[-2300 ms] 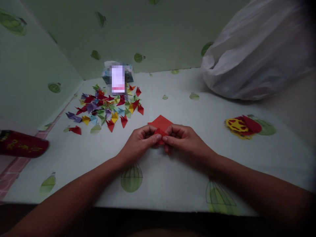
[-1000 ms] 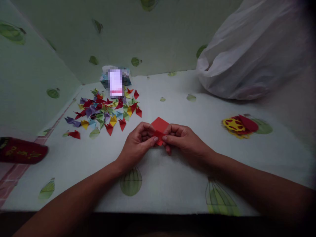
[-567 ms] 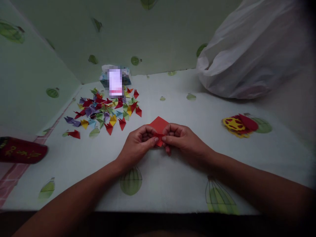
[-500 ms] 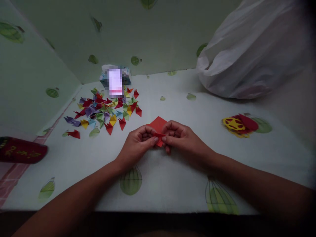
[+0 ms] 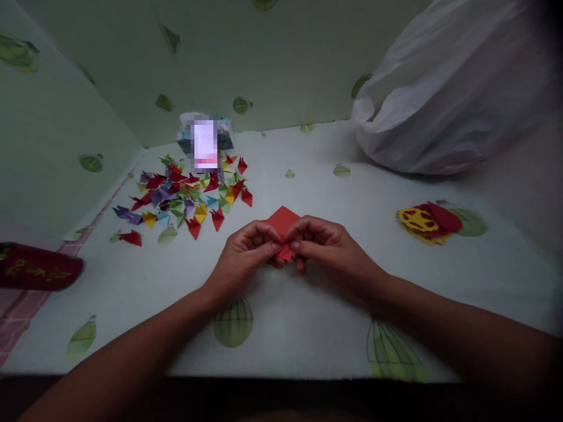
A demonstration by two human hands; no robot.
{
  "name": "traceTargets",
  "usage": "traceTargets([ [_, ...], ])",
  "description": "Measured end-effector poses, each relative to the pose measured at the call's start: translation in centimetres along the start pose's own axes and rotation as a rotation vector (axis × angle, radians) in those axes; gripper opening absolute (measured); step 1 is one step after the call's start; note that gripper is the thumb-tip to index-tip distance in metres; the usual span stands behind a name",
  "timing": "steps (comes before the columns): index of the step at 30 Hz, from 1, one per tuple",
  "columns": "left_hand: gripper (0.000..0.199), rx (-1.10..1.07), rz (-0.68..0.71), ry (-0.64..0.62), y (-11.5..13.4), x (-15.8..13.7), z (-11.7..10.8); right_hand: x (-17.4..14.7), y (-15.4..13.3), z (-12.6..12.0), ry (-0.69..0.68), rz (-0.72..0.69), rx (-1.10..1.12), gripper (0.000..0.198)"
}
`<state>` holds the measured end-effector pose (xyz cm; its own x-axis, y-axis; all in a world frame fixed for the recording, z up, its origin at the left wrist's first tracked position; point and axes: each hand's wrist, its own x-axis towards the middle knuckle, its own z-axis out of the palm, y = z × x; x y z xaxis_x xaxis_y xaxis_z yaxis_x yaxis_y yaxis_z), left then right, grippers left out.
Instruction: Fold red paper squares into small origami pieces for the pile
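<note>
Between my hands, just above the table, is a red sheet of origami paper [image 5: 282,217], partly folded, with one corner pointing away from me. My left hand [image 5: 252,249] pinches its left side between thumb and fingers. On the right side, my right hand [image 5: 323,241] pinches it the same way, and both thumbs lie close together over a fold. The fingers hide much of the paper's near part. Several small folded paper cranes [image 5: 193,193] in red, purple, yellow, green and blue lie in a heap beyond my left hand.
A phone [image 5: 205,143] with a lit, blurred screen leans on a tissue box [image 5: 226,133]. A red can-like container [image 5: 41,267] lies at the left edge. Yellow and red cut-outs [image 5: 424,221] lie at right, below a large white plastic bag [image 5: 409,129].
The raised flap at the paper's middle is now pressed flatter, and my thumbs and fingertips have drawn slightly closer over it. The surrounding things stay where they were.
</note>
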<state>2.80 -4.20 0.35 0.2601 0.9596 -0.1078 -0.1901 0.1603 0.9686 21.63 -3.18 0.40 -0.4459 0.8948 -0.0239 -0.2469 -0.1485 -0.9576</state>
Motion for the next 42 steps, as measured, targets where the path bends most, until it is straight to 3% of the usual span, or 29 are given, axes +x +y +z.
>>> traceTargets([
  [12,0.007,-0.013,-0.034,-0.007,0.0,-0.3,-0.1,-0.2,-0.2,0.0,0.039,0.006,-0.094,0.002],
  [20,0.017,0.087,0.013,0.051,0.1,-0.4,0.2,-0.1,-0.3,0.0,0.027,-0.024,-0.137,0.002],
  [28,0.012,0.22,0.091,0.113,1.0,-0.7,0.8,0.0,0.1,-0.2,0.032,0.001,0.011,0.011],
  [42,0.016,0.27,0.121,0.115,0.9,-0.6,0.8,0.0,-0.5,-0.2,0.02,0.088,-0.143,0.034],
])
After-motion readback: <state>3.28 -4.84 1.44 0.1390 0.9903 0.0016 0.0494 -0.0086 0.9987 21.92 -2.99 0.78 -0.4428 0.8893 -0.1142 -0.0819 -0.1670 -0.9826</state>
